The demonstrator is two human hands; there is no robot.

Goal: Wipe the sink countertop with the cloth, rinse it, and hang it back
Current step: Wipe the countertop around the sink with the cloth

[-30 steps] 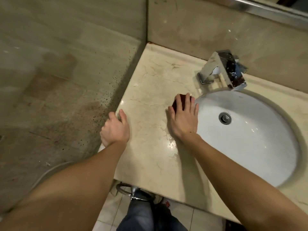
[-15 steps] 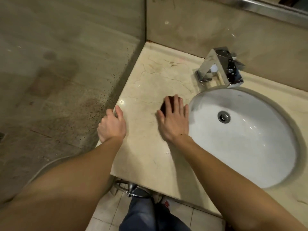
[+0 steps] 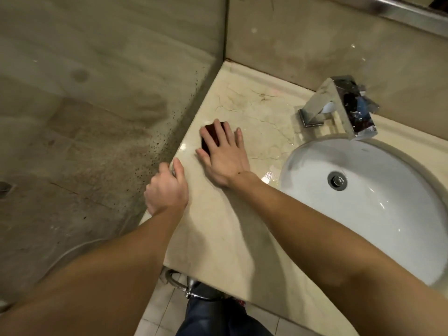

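A small dark red cloth (image 3: 209, 134) lies flat on the beige marble countertop (image 3: 218, 238), near the left wall. My right hand (image 3: 224, 155) presses down on it with fingers spread, covering most of it. My left hand (image 3: 167, 189) rests curled on the countertop's left edge beside the wall, with nothing visible in it. A wet sheen shows on the marble between the cloth and the white oval sink (image 3: 368, 214).
A square chrome faucet (image 3: 344, 106) stands behind the sink at the back wall. Spotted stone walls close the left side and the back. Below the counter's front edge are a chrome pipe (image 3: 191, 284), floor tiles and my jeans (image 3: 218, 318).
My right hand has slid the cloth leftward, away from the sink rim toward the left wall. My left hand has stayed on the counter's left edge.
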